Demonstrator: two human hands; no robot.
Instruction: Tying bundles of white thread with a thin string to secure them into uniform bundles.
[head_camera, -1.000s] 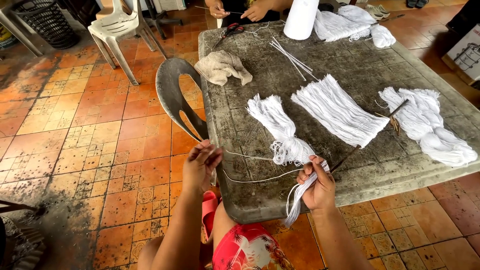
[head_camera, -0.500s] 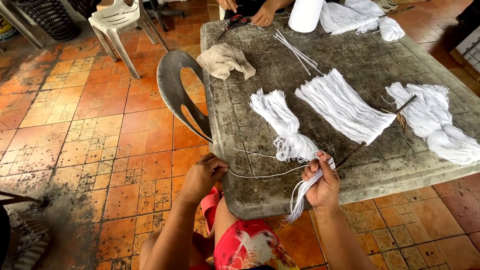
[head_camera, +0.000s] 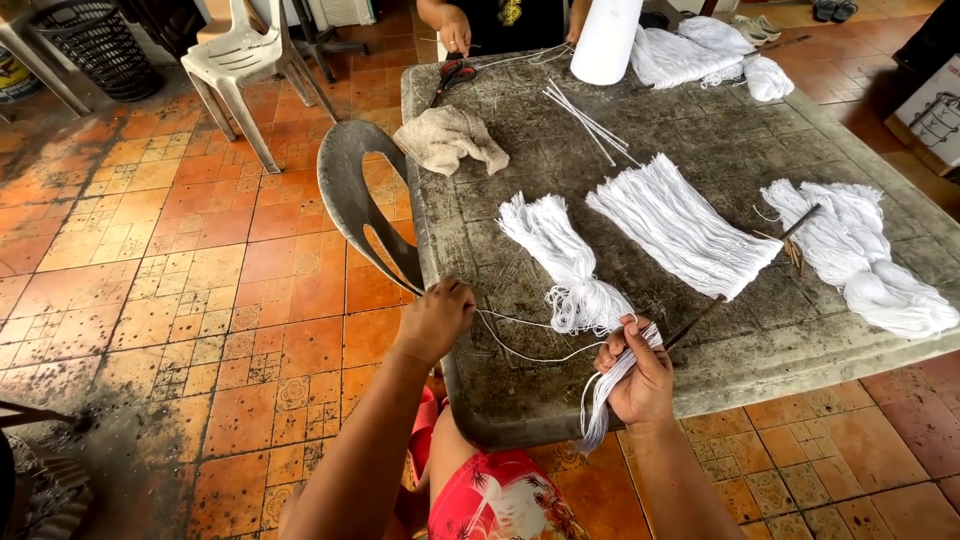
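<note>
Right hand (head_camera: 640, 378): fingers closed round a small bundle of white strands (head_camera: 607, 392), held at the near edge of the stone table (head_camera: 700, 120); loose ends hang below the fist.
Left hand (head_camera: 436, 318): pinched shut on a single white string (head_camera: 520, 345) that sags across to the bundle.
Handling: judged light, limp, easily tangled; best gripped at the gathered middle, not the free ends.
Nearby: tasselled bundle (head_camera: 560, 255), flat hank (head_camera: 680, 225).
Containers: black basket (head_camera: 95, 45) beside a plastic chair (head_camera: 240, 60); contents not visible.

Left hand (head_camera: 436, 318) fist-closed, right hand (head_camera: 637, 375) clenched, both fwd.
</note>
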